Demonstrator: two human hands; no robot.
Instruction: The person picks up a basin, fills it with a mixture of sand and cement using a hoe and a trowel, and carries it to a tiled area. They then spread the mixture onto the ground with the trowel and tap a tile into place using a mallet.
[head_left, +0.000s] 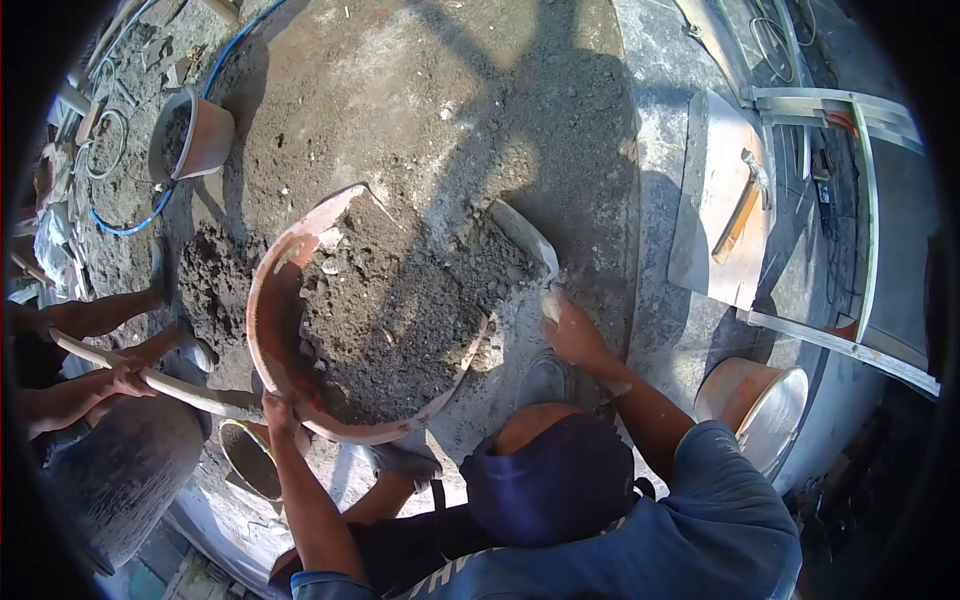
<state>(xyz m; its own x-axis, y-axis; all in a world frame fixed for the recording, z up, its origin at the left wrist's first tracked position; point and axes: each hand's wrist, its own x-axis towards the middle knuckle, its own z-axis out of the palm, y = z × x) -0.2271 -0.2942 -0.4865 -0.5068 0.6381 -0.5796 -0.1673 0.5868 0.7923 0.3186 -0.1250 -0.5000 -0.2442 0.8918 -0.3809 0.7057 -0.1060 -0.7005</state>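
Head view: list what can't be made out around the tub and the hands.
All in the head view:
- Floor of the tub: hidden under the grey mix.
- Trowel handle: mostly covered by the right hand.
- Left hand: too small to tell how its fingers hold the rim.
- Co-worker: head cut off by the dark left edge.

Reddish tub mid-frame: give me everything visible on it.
The reddish tub is wide, round and thin-walled, probably plastic, with pale residue on its upper-left inner wall. It sits on the ground, holding crumbly grey-brown mix. At upper right no rim shows and mix spreads onto the ground, so it may be tipped or broken there. The left hand is on its lower-left rim. Its underside is hidden.
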